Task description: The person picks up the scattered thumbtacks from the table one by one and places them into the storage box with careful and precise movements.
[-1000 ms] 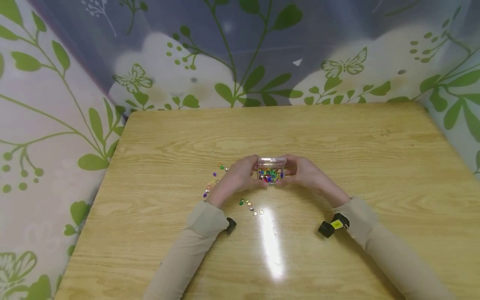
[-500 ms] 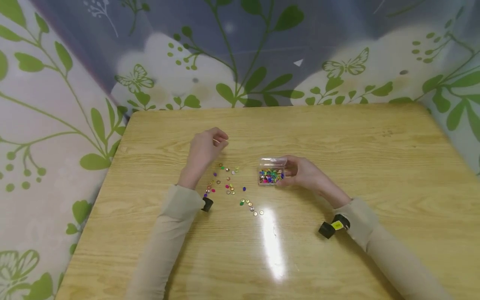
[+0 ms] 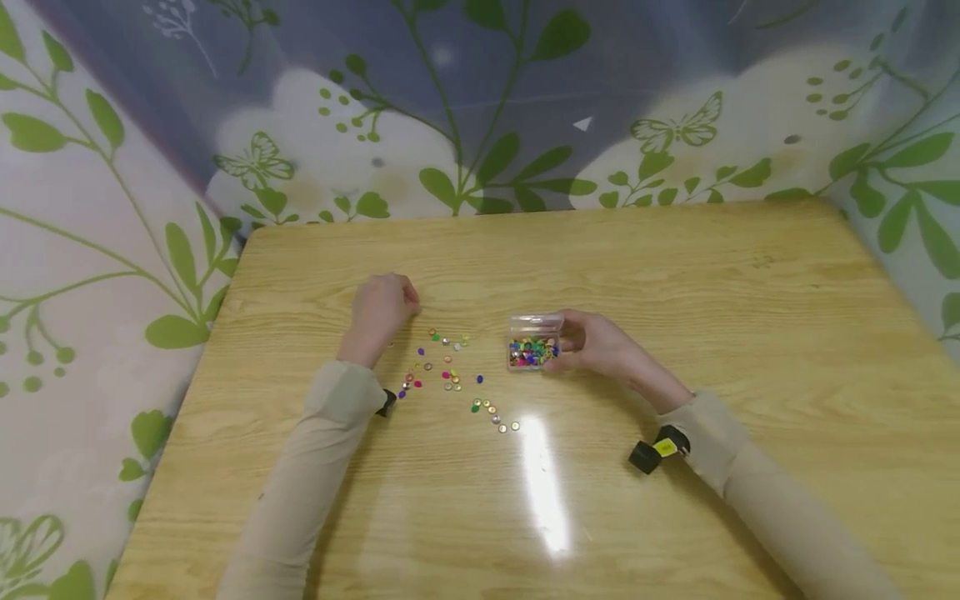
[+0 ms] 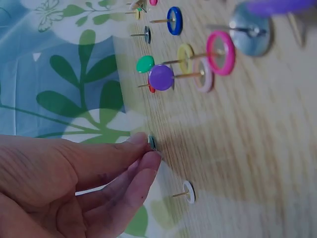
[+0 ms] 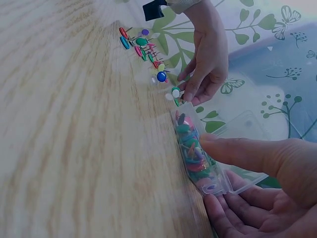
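My left hand (image 3: 381,312) is at the far-left side of the scattered thumbtacks, low over the table. In the left wrist view its thumb and forefinger pinch a small thumbtack (image 4: 151,143), of which only the rim shows. A white thumbtack (image 4: 189,192) lies beside those fingers. My right hand (image 3: 596,343) grips the right side of a small clear plastic box (image 3: 509,360), thumb at the front and fingers behind. The box's hinged lid (image 3: 536,323) is raised. Inside lies a heap of coloured thumbtacks (image 5: 193,148).
Loose thumbtacks in several colours (image 3: 455,379) are strewn left of the box, many with pins pointing up. More trail toward the front, near a gold thumbtack (image 3: 503,428). The wooden table (image 3: 675,275) meets a leaf-patterned curtain (image 3: 510,100) at the back.
My left hand has let go of the box and moved left, then down to the table, where it pinches a thumbtack. The right hand keeps its grip on the box.
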`<state>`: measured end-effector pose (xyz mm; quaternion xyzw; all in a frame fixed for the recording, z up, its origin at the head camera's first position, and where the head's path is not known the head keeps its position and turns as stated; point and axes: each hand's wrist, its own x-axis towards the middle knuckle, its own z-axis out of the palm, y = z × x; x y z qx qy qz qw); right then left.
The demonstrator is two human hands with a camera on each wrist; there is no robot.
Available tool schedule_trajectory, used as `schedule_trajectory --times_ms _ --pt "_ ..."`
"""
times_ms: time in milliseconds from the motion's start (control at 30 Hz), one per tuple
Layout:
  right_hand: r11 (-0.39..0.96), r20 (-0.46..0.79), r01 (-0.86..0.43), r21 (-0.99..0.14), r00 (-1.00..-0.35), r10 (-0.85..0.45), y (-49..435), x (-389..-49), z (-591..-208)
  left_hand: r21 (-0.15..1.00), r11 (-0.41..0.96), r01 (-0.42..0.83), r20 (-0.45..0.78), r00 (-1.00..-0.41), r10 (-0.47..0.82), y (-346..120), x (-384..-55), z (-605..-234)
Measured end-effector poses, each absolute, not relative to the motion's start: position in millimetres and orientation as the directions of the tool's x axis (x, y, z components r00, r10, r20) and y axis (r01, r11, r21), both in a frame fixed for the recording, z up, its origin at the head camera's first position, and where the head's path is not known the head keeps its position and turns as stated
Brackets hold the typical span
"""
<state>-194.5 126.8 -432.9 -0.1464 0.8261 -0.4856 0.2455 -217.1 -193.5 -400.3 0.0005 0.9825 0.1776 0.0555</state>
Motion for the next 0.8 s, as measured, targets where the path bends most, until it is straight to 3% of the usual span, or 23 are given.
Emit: schedule_trajectory --times_ms 467,800 --pt "0.477 -0.270 0.008 -0.879 -0.833 -0.483 127 -194 -435 0.358 0.934 0.017 -0.030 -0.999 0.030 -193 -206 -396" --pt "0.483 -0.264 -0.001 -0.875 -0.837 -0.480 127 -195 -434 0.556 0.815 0.165 0.046 -0.985 0.168 -162 -169 -375"
